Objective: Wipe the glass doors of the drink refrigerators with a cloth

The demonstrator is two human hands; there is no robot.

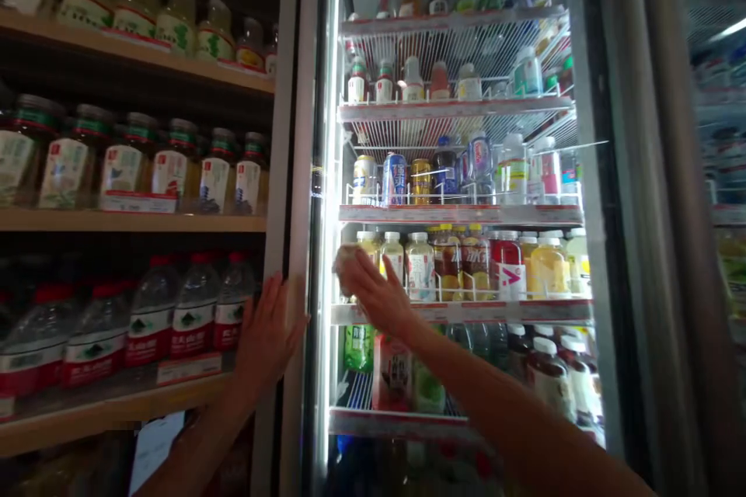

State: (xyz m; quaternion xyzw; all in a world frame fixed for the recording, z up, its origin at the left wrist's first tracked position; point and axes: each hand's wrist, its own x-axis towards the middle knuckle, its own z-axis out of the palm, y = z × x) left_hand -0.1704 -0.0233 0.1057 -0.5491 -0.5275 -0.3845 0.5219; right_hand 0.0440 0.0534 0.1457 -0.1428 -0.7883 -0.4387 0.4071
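Observation:
My right hand (378, 289) presses a crumpled pale cloth (348, 268) to the glass door (466, 357) of a lit drinks fridge, near the door's left edge. Several bottles stand behind the glass at that height, among them a white-labelled bottle (420, 268). With fingers stretched out, my left hand (271, 334) lies flat against the grey upright frame (294, 248) between the fridge and the wooden shelves. Nothing shows in that hand. The right palm and part of the cloth are hidden behind the fingers.
Left of the frame, wooden shelves (134, 221) hold jars and red-capped water bottles (195, 303). Wire shelves (460, 215) inside the fridge carry cans and bottles. A thick grey post (664, 210) stands right of the door, with another glass-fronted cooler (719, 171) beyond it.

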